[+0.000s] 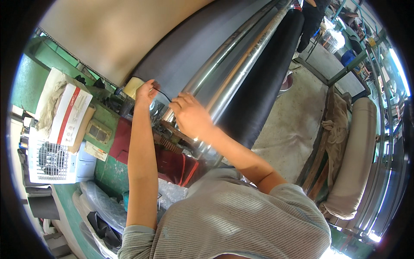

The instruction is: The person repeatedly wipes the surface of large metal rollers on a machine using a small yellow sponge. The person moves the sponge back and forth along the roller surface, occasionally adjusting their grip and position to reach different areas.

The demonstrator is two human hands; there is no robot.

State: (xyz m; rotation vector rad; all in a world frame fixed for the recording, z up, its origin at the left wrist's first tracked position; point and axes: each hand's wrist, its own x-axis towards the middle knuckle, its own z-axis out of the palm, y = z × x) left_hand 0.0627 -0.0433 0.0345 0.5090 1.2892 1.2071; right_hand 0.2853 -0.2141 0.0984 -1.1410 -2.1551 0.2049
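A thin dark strip (164, 94) stretches between my two hands at the near edge of a wide dark sheet (190, 48). My left hand (147, 92) pinches one end of it, beside a cream-coloured cylinder (133, 88). The other end meets the fingers of my right hand (192, 113), which is slightly blurred above the near ends of the rollers. Past that hand run a shiny metal roller (210, 66) and a second long bar (249, 61) with a glossy covering. Alongside them lies a thick roll of black material (252, 110).
A large beige curved surface (113, 35) rises at upper left. To the left stand a white carton with a red stripe (69, 110) and a fan with a grille (51, 160). Exposed gear teeth (168, 142) sit below my hands. A beige fabric roll (354, 155) lies right; another person (312, 26) stands far off.
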